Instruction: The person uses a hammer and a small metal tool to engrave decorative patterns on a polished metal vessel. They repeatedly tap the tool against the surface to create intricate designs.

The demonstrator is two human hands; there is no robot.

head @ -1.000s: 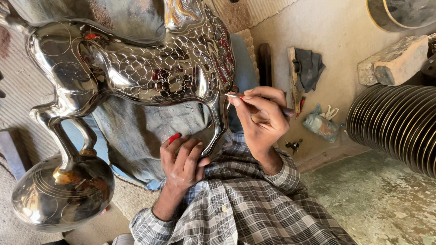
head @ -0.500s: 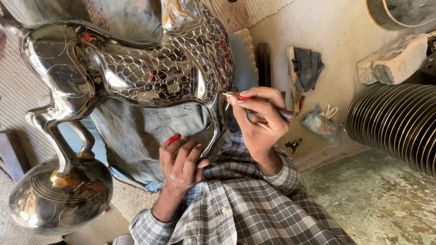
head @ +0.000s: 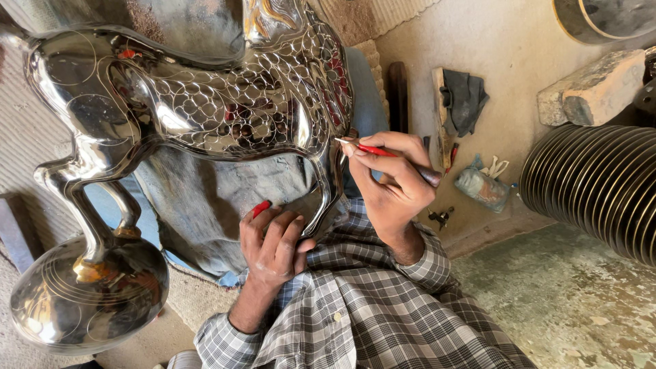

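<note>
in the head view, our right hand (head: pixel 393 184) pinches a red-handled engraving tool (head: pixel 372 150) like a pen, its tip at nine o'clock touching the edge of the polished metal horse figure (head: pixel 205 109), a grip that seems to suit fine lines. our left hand (head: pixel 273 246), at six o'clock beneath the figure, curls its fingers against the figure's leg, apparently to steady it. a stack of dark metal plates (head: pixel 601 184) sits at three o'clock

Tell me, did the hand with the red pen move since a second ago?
Hardly. The right hand keeps the red pen tip at the same edge of the shiny metal horse, beside the dark cloth as before.
</note>
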